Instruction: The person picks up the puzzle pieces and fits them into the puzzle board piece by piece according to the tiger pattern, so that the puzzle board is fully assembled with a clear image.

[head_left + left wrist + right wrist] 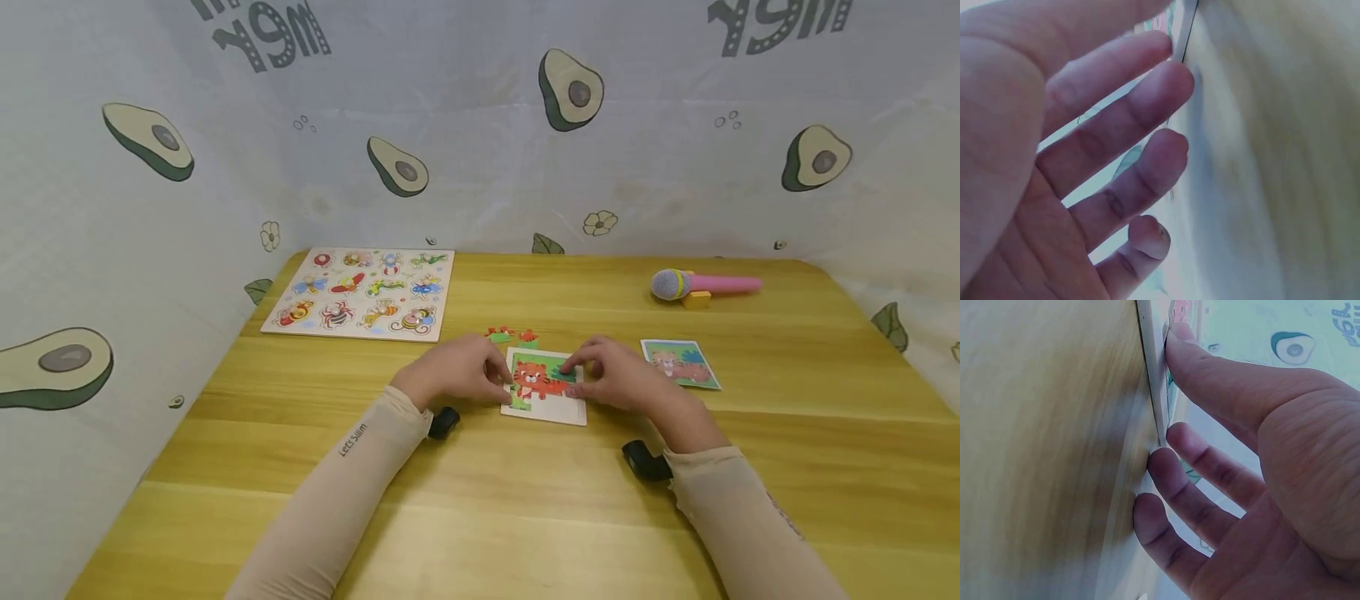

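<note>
A small tiger jigsaw puzzle (pixel 557 410) lies in its pale tray, with part of the lower tray bare. My left hand (pixel 461 369) is at the tray's left edge, thumb and forefinger tips touching there. Its other fingers (pixel 1154 94) are loosely extended in the left wrist view. From the right, my right hand (pixel 622 377) pinches a puzzle piece (pixel 564 375) at the tiger's rear between thumb and forefinger; the fingers partly cover it. In the right wrist view the thumb (pixel 1188 353) meets the board's face. Loose puzzle pieces (pixel 528 337) lie behind the tray.
A picture card (pixel 686 364) of the tiger lies right of the tray. At the back left is an insect puzzle board (pixel 358 293). A pink toy microphone (pixel 723 285) rests on a yellow block (pixel 697 300) at the back right. A patterned curtain (pixel 480 100) hangs behind the table.
</note>
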A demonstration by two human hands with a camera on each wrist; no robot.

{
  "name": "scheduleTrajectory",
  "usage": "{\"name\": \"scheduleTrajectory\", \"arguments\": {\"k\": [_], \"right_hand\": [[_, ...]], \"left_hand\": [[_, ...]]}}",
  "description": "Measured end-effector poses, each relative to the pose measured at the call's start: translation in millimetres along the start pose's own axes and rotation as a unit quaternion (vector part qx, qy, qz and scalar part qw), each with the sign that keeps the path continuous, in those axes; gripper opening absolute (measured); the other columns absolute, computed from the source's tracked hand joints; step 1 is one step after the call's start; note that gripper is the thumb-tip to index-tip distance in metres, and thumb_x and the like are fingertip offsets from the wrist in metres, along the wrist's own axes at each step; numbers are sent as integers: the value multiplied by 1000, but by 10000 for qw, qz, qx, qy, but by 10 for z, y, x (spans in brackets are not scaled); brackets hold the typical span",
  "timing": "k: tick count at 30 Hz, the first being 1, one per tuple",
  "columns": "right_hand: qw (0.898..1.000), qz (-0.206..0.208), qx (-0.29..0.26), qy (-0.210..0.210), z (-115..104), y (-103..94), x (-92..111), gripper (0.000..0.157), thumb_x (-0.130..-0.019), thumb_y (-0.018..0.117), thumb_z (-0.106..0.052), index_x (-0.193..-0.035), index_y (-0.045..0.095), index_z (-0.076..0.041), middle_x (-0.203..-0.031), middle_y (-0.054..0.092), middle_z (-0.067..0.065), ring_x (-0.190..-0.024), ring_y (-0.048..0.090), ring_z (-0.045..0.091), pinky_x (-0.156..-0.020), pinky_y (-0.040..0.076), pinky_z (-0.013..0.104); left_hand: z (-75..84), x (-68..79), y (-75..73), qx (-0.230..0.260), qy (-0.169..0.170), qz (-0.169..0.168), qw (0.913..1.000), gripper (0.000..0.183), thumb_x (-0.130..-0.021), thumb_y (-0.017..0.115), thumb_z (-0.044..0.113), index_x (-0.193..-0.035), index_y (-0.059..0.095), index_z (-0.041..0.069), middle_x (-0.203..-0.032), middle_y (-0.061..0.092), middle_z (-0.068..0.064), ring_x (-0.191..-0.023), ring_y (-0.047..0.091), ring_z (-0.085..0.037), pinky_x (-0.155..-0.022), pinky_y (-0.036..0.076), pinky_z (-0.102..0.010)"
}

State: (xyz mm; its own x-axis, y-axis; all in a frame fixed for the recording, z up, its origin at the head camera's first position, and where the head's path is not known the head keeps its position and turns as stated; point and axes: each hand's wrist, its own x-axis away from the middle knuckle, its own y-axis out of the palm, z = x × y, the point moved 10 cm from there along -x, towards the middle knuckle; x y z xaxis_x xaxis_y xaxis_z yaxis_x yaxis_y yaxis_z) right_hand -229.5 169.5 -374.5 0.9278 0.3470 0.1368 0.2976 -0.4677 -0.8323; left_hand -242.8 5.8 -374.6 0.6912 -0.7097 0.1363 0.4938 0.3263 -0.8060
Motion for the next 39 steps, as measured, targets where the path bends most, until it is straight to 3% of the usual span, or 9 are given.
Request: {"name": "scheduleTrajectory", "arguments": {"k": [4,9,12,19,39], "right_hand": [[10000,0,-66,29,6,-21,6,23,-88,81,-24,-109,77,-15,-118,57,12,-95,52,29,-86,45,48],[9999,23,-104,-21,2,-25,14,22,-87,82,-25,-107,77,-17,-115,58,10,-93,51,27,-82,44,44],[9999,53,-94,-24,5,-14,9,22,-87,82,-26,-107,77,-17,-115,58,9,-92,51,27,-82,45,44],[9998,14,-165,107,29,4,26,22,-87,82,-25,-107,77,-17,-118,57,10,-93,51,26,-82,45,44],[9997,16,-229,65,36,29,4,22,-87,82,-23,-107,77,-16,-113,57,7,-88,50,24,-75,43,38]], "left_hand": [[-123,14,-128,178,-267,354,9989,13,-88,80,28,-97,78,19,-87,67,9,-80,60,-12,-75,50,-29],[-338,-39,-309,92,-892,1239,9882,31,-92,76,28,-118,72,12,-103,64,0,-96,58,-17,-85,48,-33],[-434,-125,-360,-4,-1122,1457,9829,42,-92,75,28,-128,68,7,-112,63,-6,-102,57,-20,-90,48,-35],[-527,-271,-348,69,-1309,1304,9828,45,-92,76,26,-130,66,3,-109,63,-6,-98,56,-19,-89,48,-35],[-557,-258,-376,223,-1437,1233,9817,34,-90,79,27,-116,75,7,-105,69,-2,-96,62,-17,-89,50,-34]]}}
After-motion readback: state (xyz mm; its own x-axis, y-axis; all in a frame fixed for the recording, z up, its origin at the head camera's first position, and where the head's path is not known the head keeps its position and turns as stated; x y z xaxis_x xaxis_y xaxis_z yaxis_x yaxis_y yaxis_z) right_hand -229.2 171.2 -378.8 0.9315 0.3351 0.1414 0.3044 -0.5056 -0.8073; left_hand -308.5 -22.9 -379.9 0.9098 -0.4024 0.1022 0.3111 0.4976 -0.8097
